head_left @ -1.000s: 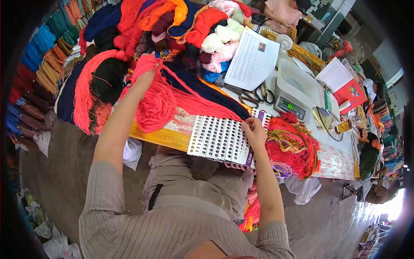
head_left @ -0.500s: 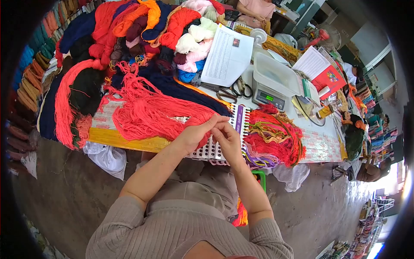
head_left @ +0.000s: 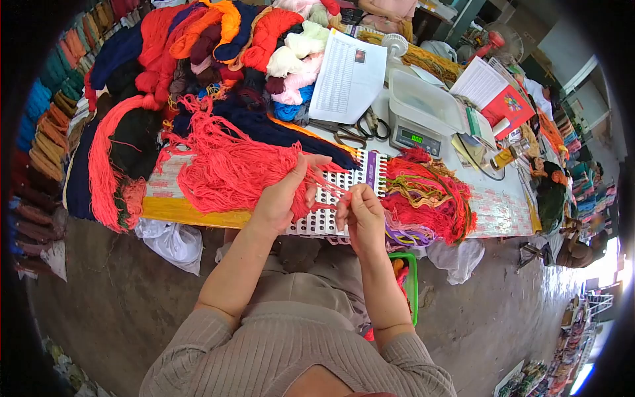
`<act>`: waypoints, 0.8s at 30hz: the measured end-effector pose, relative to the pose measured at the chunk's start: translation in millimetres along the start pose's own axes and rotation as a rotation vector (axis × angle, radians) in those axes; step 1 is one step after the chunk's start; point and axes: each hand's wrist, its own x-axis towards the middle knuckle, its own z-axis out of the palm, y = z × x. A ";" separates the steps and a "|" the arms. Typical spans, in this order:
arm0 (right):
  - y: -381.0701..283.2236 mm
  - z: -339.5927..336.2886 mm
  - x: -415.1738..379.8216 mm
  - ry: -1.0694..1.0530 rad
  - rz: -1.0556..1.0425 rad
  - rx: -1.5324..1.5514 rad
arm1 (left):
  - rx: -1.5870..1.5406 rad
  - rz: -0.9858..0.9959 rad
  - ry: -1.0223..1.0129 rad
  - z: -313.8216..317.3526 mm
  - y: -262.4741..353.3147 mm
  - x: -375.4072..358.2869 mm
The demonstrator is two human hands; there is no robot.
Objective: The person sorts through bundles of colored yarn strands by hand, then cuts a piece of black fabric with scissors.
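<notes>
A thick bundle of coral-pink yarn [head_left: 231,169] lies across the table, its right end in my left hand [head_left: 278,202]. The thumb and fingers of that hand are round the yarn. My right hand [head_left: 362,215] is to the right, its fingertips pinching a few coral strands that stretch between the hands. Beneath them is a white card with rows of punched holes [head_left: 324,215], its purple-striped edge [head_left: 372,169] to the right. A heap of mixed red, green and purple yarn [head_left: 430,198] rests on the card's right side.
Many yarn skeins [head_left: 218,33] are piled at the back left. Behind the card are scissors [head_left: 372,126], a printed sheet [head_left: 347,76] and a digital scale [head_left: 417,137] bearing a clear plastic tub [head_left: 423,99]. A green basket [head_left: 413,284] stands below the table edge. Another person [head_left: 390,13] sits across.
My hands have moved apart: the right one has shifted right and slightly down, drawing out coral strands. The left hand has turned upward around the bundle's end.
</notes>
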 end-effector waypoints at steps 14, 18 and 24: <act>1.4 7.7 -9.5 0.109 -0.158 -0.265 | 0.101 -0.037 0.001 2.7 3.2 -9.1; -0.9 8.4 -10.1 0.099 -0.186 -0.281 | 0.084 -0.071 -0.003 5.6 4.7 -7.0; -3.9 12.7 -11.1 0.152 -0.158 -0.321 | 0.077 -0.076 0.006 8.4 7.4 -8.2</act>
